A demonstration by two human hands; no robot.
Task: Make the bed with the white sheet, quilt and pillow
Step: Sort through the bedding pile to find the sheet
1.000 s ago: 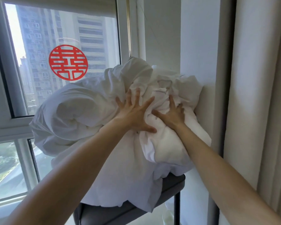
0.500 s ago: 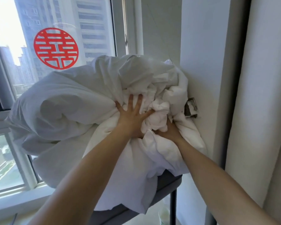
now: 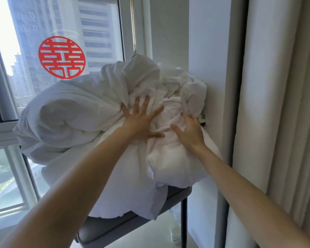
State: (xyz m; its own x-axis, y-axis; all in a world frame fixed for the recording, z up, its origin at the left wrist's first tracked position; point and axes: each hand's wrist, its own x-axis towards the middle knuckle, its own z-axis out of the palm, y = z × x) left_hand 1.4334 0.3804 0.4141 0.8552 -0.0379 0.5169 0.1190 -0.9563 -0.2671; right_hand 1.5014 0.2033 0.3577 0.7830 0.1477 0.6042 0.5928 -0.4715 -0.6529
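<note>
A big bundle of white bedding (image 3: 75, 119) is heaped on a grey chair (image 3: 115, 228) by the window. Sheet, quilt and pillow cannot be told apart in the heap. My left hand (image 3: 141, 120) lies flat on the middle of the bundle with its fingers spread. My right hand (image 3: 190, 129) rests on the crumpled folds at the right side, fingers a little bent over the cloth, thumb out to the left. No bed is in view.
The window (image 3: 97, 33) with a red round paper cut-out (image 3: 62, 57) stands behind the bundle. A white wall column (image 3: 208, 51) and cream curtains (image 3: 276, 104) are on the right. Small plastic cups (image 3: 174, 233) stand on the floor by the chair leg.
My right hand, buried in the folds half a second ago, now lies on top of the cloth. The left hand stays spread on the bundle. The view has shifted slightly.
</note>
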